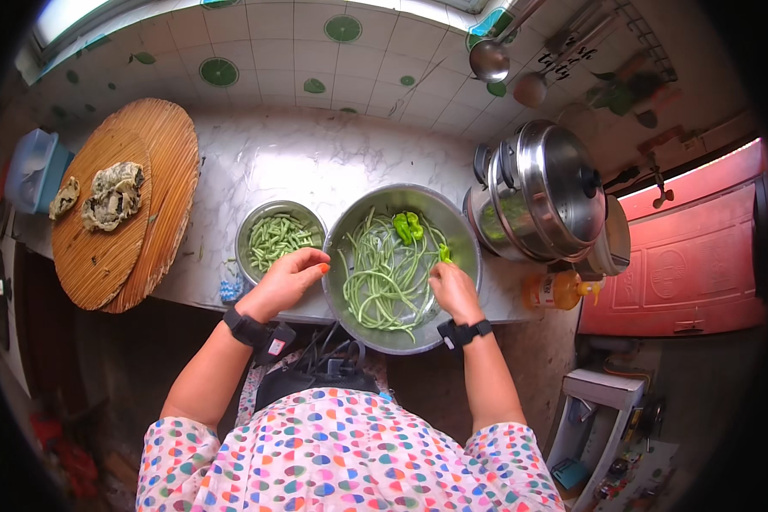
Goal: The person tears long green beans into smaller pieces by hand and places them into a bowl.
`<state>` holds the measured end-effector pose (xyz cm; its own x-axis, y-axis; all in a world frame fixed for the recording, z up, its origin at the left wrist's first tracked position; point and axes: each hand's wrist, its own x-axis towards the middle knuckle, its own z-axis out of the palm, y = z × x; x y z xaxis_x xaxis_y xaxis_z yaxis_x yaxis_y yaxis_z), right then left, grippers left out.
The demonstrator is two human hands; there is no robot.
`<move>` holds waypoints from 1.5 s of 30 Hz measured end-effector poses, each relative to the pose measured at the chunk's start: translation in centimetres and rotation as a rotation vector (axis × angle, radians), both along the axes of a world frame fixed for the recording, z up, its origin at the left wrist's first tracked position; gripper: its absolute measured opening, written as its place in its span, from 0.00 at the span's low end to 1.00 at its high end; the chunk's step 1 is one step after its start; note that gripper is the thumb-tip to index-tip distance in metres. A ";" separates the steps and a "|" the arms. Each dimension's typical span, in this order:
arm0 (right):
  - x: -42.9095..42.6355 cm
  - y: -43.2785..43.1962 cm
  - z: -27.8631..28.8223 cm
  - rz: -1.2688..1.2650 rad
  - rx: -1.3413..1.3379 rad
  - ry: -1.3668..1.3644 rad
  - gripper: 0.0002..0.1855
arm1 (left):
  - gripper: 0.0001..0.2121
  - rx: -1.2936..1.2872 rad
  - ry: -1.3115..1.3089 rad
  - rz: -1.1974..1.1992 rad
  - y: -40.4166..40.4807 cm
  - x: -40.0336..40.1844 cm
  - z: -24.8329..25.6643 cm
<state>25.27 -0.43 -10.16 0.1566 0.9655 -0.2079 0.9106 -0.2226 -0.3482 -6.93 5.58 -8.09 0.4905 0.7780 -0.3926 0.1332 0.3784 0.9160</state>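
Note:
A large metal basin (464, 224) stands at the counter's front edge, holding long green beans (384, 275) and several green peppers (408, 228). My right hand (453, 288) is inside the basin's right side, its fingertips at a green pepper (445, 253); whether they grip it is not clear. To the left, a smaller metal bowl (248, 221) holds short cut bean pieces (278, 240). My left hand (291, 278) hovers over the gap between bowl and basin, fingers bent, thumb near the forefinger; whether something small is between them cannot be seen.
Two round woven boards (173, 192) lie at the left, with flatbread-like pieces (112, 195) on top. Beside them is a blue plastic container (38, 169). A lidded steamer pot (537, 192) and an orange pump bottle (557, 290) stand right of the basin. Ladles (489, 61) hang on the tiled wall.

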 end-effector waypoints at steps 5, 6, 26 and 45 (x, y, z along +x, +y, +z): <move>-0.3 1.0 -5.0 0.257 -0.529 0.150 0.14 | 0.11 -0.051 -0.042 -0.003 -0.3 -0.9 0.4; -1.0 0.7 -5.9 0.280 -0.506 0.152 0.15 | 0.11 -0.052 -0.042 0.008 -0.4 -1.1 0.6; -6.5 0.3 4.1 -0.464 -0.227 1.707 0.06 | 0.14 0.198 -0.095 -0.375 -1.4 4.7 0.6; -12.2 -1.2 8.1 -0.377 0.481 1.243 0.07 | 0.09 0.188 0.228 -0.149 -1.1 4.0 -0.3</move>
<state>13.08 -1.63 -2.10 0.3804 0.9226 -0.0642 -0.1387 -0.0117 -0.9903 -2.98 4.50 -8.40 0.5203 0.7736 -0.3618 0.3835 0.1669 0.9083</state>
